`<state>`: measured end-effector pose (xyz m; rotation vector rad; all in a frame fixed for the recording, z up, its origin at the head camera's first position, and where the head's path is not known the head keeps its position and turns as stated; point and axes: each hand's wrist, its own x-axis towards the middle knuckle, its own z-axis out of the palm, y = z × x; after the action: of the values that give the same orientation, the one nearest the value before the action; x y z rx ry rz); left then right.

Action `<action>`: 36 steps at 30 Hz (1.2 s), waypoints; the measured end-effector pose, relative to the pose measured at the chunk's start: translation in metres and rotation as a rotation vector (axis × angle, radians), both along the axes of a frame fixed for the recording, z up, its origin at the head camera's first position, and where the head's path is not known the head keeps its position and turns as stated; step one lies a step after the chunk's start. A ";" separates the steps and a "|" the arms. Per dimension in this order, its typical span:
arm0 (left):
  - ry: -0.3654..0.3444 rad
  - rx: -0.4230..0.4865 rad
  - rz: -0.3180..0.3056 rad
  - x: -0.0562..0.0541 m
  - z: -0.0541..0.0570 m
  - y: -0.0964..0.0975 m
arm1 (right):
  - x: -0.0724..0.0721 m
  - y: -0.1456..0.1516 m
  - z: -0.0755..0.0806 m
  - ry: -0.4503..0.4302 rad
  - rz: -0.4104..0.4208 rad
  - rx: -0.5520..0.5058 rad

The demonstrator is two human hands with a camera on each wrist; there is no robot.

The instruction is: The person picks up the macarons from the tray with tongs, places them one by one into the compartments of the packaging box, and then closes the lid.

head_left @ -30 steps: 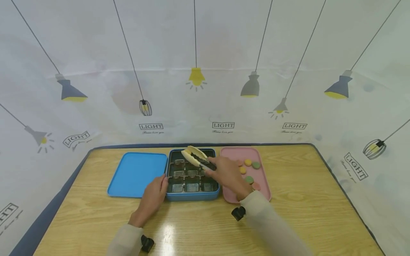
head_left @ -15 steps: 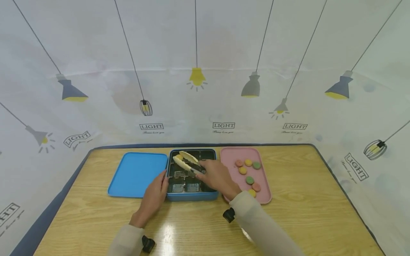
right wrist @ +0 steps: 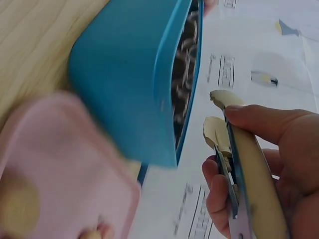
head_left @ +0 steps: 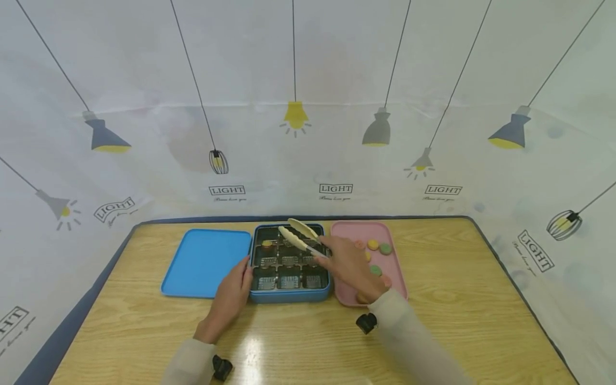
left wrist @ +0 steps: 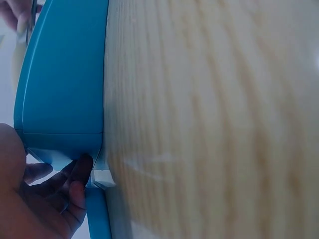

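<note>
My right hand (head_left: 350,263) grips kitchen tongs (right wrist: 256,179) with cream tips; the tips are spread over the blue box (head_left: 291,295) with nothing between them. The box has a dark insert divided into several compartments. One yellow macaron (head_left: 267,244) sits in the back left compartment. My left hand (head_left: 232,291) holds the left side of the box, thumb near the rim. In the left wrist view its bent fingers (left wrist: 79,172) touch the blue outer wall low down. Right of the box, several yellow, green and pink macarons lie on a pink tray (head_left: 397,280), partly hidden by my right arm.
A flat blue lid (head_left: 207,262) lies left of the box, almost against it. The wooden table (head_left: 298,342) meets a pale cloth (head_left: 308,160) printed with lamps at its back edge.
The tongs dipped into the back left of the box and let go of the yellow macaron. They then rose and moved right, tips spread. The left hand has stayed put.
</note>
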<state>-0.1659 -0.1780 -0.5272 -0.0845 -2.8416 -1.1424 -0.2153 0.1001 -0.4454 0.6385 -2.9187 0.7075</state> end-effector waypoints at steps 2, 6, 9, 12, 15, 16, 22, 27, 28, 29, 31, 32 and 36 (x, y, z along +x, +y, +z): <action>0.003 0.001 -0.002 0.000 0.000 0.000 | 0.001 0.013 0.002 0.005 -0.011 -0.009; -0.001 0.005 -0.003 0.001 0.000 -0.001 | 0.002 0.041 0.006 -0.019 -0.055 -0.011; -0.009 0.010 -0.006 0.001 0.001 -0.001 | 0.002 0.064 0.007 -0.047 -0.098 0.003; -0.010 0.010 -0.008 0.001 0.001 -0.002 | 0.003 0.084 0.006 -0.070 -0.133 0.040; -0.014 0.008 -0.007 0.001 0.000 -0.002 | 0.006 0.098 0.002 -0.092 -0.163 0.076; -0.018 0.006 -0.008 0.001 0.000 -0.002 | 0.007 0.103 0.000 -0.095 -0.174 0.094; -0.032 0.008 -0.011 0.000 0.001 -0.002 | 0.010 0.118 -0.012 -0.132 -0.212 0.174; -0.034 0.011 -0.007 0.000 0.002 -0.001 | 0.009 0.121 -0.016 -0.154 -0.206 0.193; -0.035 0.012 -0.006 0.000 0.002 -0.001 | 0.009 0.122 -0.016 -0.155 -0.200 0.190; -0.038 0.012 -0.006 0.000 0.002 0.000 | 0.009 0.122 -0.017 -0.155 -0.195 0.185; -0.043 0.011 -0.006 0.000 0.002 0.000 | 0.009 0.122 -0.017 -0.145 -0.188 0.179; -0.045 0.012 -0.005 0.000 0.002 0.001 | 0.009 0.122 -0.017 -0.135 -0.185 0.174; -0.047 0.008 -0.004 -0.001 0.002 0.001 | 0.007 0.117 -0.015 -0.073 -0.173 0.140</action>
<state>-0.1667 -0.1772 -0.5247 -0.0634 -2.8782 -1.1719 -0.2083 0.2169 -0.4607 0.3702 -3.0631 0.5222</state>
